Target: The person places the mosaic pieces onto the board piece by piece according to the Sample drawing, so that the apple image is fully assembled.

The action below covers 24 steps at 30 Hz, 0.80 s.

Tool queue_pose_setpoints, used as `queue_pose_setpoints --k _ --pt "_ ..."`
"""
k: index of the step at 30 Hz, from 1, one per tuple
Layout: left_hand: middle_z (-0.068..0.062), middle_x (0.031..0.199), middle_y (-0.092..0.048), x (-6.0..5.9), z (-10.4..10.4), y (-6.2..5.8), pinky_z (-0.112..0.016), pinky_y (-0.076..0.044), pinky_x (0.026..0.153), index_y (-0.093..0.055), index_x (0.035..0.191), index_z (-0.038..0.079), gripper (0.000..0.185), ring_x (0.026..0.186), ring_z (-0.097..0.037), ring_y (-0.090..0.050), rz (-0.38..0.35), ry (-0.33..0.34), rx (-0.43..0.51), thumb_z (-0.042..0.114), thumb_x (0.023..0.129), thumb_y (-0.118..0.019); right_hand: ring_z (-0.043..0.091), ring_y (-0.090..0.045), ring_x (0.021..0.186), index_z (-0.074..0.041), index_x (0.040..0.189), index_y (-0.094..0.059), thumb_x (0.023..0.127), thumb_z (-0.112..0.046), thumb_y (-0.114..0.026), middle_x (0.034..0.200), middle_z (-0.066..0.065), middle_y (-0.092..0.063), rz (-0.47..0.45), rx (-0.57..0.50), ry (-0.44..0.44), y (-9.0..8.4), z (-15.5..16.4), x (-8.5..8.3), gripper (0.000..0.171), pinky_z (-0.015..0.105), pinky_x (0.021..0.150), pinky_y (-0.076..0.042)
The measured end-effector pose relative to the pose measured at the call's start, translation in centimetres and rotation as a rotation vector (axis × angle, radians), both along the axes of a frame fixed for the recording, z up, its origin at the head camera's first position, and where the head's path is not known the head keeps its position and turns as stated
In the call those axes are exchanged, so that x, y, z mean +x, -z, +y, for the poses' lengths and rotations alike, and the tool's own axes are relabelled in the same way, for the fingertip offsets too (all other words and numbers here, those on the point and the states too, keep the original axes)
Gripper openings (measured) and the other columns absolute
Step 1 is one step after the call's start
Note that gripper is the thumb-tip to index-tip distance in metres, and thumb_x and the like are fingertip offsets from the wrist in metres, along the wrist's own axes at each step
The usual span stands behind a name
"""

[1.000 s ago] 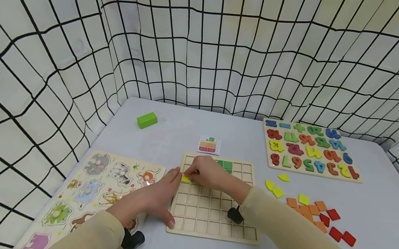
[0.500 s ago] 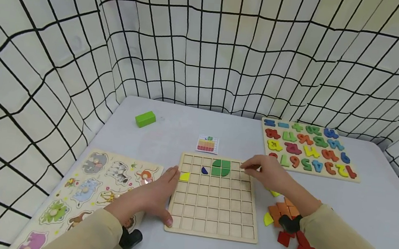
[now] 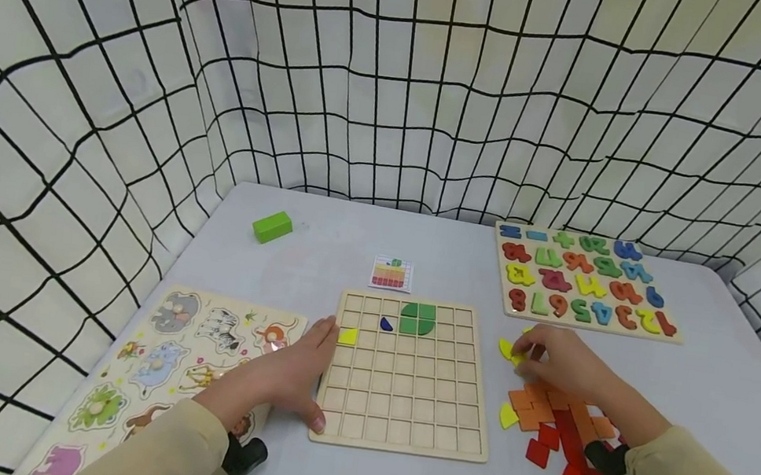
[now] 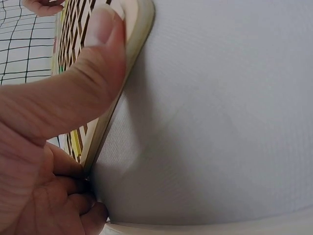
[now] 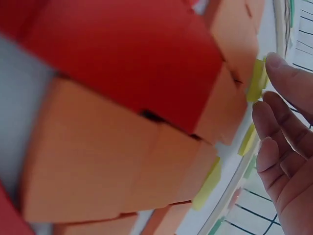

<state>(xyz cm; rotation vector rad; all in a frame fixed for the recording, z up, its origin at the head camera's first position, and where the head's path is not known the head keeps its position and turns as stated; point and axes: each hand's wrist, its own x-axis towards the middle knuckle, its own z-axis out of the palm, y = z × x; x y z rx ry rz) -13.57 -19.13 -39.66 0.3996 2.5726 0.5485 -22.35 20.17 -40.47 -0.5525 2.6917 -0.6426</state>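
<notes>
In the head view, a wooden grid board (image 3: pixel 402 407) lies mid-table. It bears several green tiles (image 3: pixel 418 319), a small blue piece (image 3: pixel 386 324) and a yellow rounded tile (image 3: pixel 348 336) at its left edge. My left hand (image 3: pixel 292 377) rests along the board's left side; in the left wrist view its thumb (image 4: pixel 100 58) presses the board's corner. Right of the board, my right hand (image 3: pixel 565 363) reaches over loose yellow tiles (image 3: pixel 505 349). In the right wrist view, its thumb and fingertips are right at a yellow tile (image 5: pixel 257 81), with space showing between them.
Orange tiles (image 3: pixel 526 414) and red tiles (image 3: pixel 537 453) lie heaped below the right hand. A pattern card (image 3: pixel 391 274) sits behind the board. A number puzzle (image 3: pixel 588 287) stands at back right, an animal puzzle (image 3: pixel 170 354) at left, a green block (image 3: pixel 272 227) at back left. Black netting surrounds the table.
My right hand has left the yellow tile on the board and moved right to the loose yellow tiles. The orange and red tiles now lie closer to the board. My left hand stays put.
</notes>
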Motion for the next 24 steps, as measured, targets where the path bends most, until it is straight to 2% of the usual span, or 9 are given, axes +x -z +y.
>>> queue_pose_setpoints --k 9,13,16,20,24 --pt "-0.027 0.17 -0.003 0.0 -0.1 0.0 -0.052 -0.019 0.128 -0.013 0.159 -0.012 0.135 0.16 -0.041 -0.005 0.012 0.014 0.006 0.032 0.064 -0.098 0.014 -0.06 0.09 -0.007 0.112 -0.076 0.086 -0.011 -0.081 0.098 0.001 -0.066 0.042 0.064 -0.003 0.4 0.4 0.7 0.026 0.026 0.076 -0.058" --pt "-0.028 0.17 -0.004 0.1 -0.2 -0.1 -0.052 -0.019 0.128 -0.014 0.158 -0.013 0.135 0.159 -0.041 -0.005 0.023 0.019 0.006 0.032 0.063 -0.099 0.015 -0.061 0.093 -0.011 0.108 -0.076 0.086 -0.012 -0.081 0.098 0.0 -0.065 0.065 0.095 -0.031 0.5 0.5 0.8 0.023 0.031 0.08 -0.061" --pt "-0.028 0.17 -0.004 0.1 -0.2 0.0 -0.052 -0.019 0.128 -0.014 0.158 -0.012 0.135 0.159 -0.041 -0.005 0.021 0.015 0.005 0.032 0.063 -0.098 0.014 -0.059 0.089 -0.013 0.102 -0.074 0.085 -0.013 -0.082 0.092 -0.003 -0.064 0.072 0.104 -0.04 0.4 0.6 0.9 0.019 0.03 0.079 -0.061" --pt "-0.027 0.17 -0.003 0.1 -0.2 0.1 -0.051 -0.02 0.128 -0.013 0.159 -0.011 0.134 0.16 -0.04 -0.005 0.015 0.017 -0.002 0.033 0.064 -0.098 0.013 -0.057 0.083 -0.017 0.092 -0.07 0.085 -0.014 -0.083 0.083 -0.006 -0.063 0.102 0.082 -0.031 -0.1 0.3 0.9 0.016 0.025 0.074 -0.056" --pt "-0.026 0.171 -0.003 0.0 -0.3 0.2 -0.05 -0.019 0.129 -0.013 0.159 -0.011 0.134 0.16 -0.039 -0.004 0.013 0.017 -0.003 0.033 0.065 -0.098 0.011 -0.059 0.082 -0.018 0.09 -0.069 0.087 -0.014 -0.081 0.084 -0.008 -0.066 0.181 -0.007 -0.065 -0.6 -1.3 0.5 0.013 0.022 0.071 -0.055"
